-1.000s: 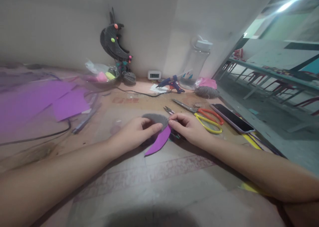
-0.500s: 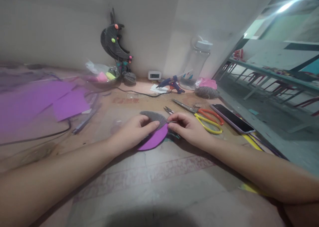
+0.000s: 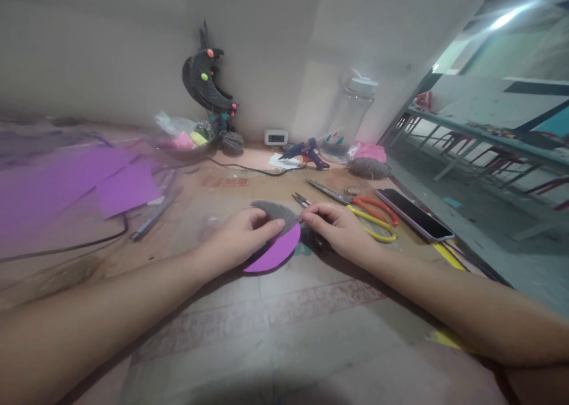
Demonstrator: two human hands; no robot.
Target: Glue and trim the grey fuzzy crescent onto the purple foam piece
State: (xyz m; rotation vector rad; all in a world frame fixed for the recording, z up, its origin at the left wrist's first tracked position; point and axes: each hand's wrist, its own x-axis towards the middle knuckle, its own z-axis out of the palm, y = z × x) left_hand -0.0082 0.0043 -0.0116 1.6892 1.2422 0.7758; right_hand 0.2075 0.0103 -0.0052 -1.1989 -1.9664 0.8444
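Note:
My left hand (image 3: 246, 232) is closed on a curved purple foam piece (image 3: 276, 251), its thumb pressing on top. Grey yarn (image 3: 272, 209) covers the far part of that piece, while the near part shows bare purple. At the piece's right edge, the thumb and fingertips of my right hand (image 3: 334, 224) are pinched together on what looks like the grey yarn's strand. Just beyond this hand lie small pointed pliers (image 3: 301, 199), partly hidden by it. Scissors (image 3: 372, 209) with orange and yellow handles rest to its right.
A blue glue gun (image 3: 306, 152), a small digital clock (image 3: 276, 137), a clear bottle (image 3: 349, 114) and a grey yarn ball (image 3: 368, 168) stand at the back. A dark crescent decoration (image 3: 199, 85) leans on the wall. Purple sheets (image 3: 127, 185) lie left, a phone (image 3: 414, 214) right.
My right fingertips have shifted slightly right, away from the purple foam piece's edge. My left hand keeps its hold. The whole view has shifted a little.

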